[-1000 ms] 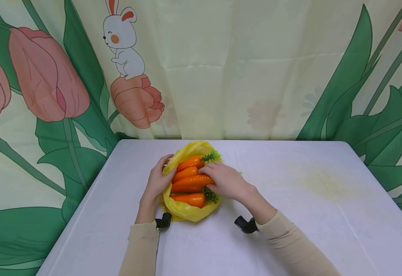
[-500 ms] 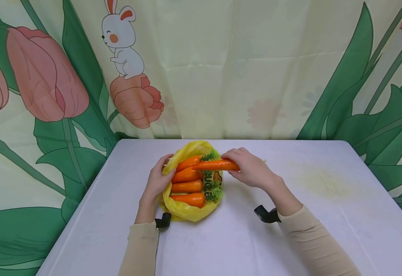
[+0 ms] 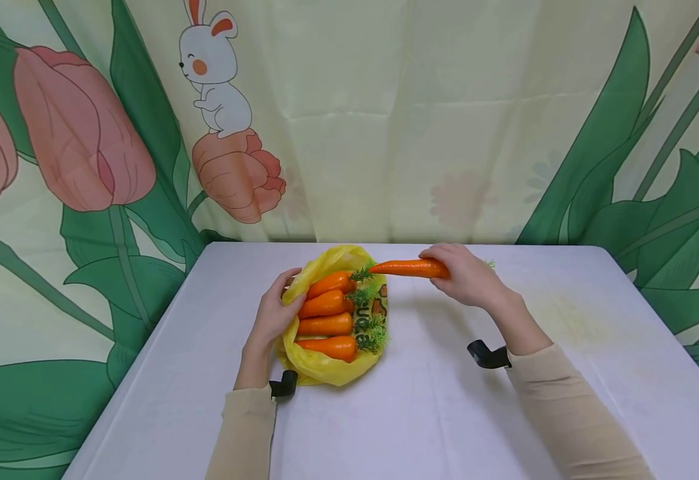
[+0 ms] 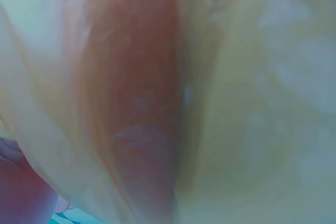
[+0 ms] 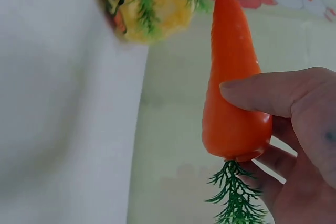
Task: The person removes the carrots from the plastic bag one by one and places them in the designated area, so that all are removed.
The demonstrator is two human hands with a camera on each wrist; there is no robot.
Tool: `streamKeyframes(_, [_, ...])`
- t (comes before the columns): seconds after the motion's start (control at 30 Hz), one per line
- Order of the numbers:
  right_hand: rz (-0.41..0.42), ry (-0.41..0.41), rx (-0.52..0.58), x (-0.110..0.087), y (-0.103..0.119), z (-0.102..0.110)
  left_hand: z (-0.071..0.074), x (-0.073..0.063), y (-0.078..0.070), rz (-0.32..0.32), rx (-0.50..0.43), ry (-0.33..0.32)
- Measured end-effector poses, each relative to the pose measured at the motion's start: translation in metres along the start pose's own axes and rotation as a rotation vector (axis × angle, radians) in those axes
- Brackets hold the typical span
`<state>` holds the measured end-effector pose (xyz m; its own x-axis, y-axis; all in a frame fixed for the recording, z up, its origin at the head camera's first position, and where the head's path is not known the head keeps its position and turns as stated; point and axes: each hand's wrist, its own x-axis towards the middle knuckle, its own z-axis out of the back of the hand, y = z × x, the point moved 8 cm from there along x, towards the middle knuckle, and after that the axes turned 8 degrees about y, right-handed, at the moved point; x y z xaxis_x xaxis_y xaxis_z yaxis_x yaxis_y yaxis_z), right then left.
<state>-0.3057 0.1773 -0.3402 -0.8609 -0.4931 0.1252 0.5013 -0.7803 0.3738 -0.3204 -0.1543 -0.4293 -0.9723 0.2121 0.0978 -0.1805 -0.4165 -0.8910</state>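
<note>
Clearly, left hand (image 3: 274, 316) gripping yellow bag (image 3: 325, 372), right hand (image 3: 464, 277) pinching carrot (image 3: 408, 268), leafy top (image 5: 234, 196) clearest from right wrist

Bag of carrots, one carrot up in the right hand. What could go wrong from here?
1. Slip: the right hand grips the held carrot near its thick, leafy end; the shiny surface might slide and let it drop.
2. Snag: in the head view its tip overlaps the green tops in the bag; contact is unclear, but they might catch.
3. Spill: the left hand holds only one side of the soft yellow bag, so the four carrots inside might shift.
</note>
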Motion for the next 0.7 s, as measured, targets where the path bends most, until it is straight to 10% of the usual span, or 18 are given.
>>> streamKeyframes(0.7, [-0.101,0.027,0.040,0.021,-0.072,-0.026,0.001,0.000,0.001,-0.008,-0.011,-0.002])
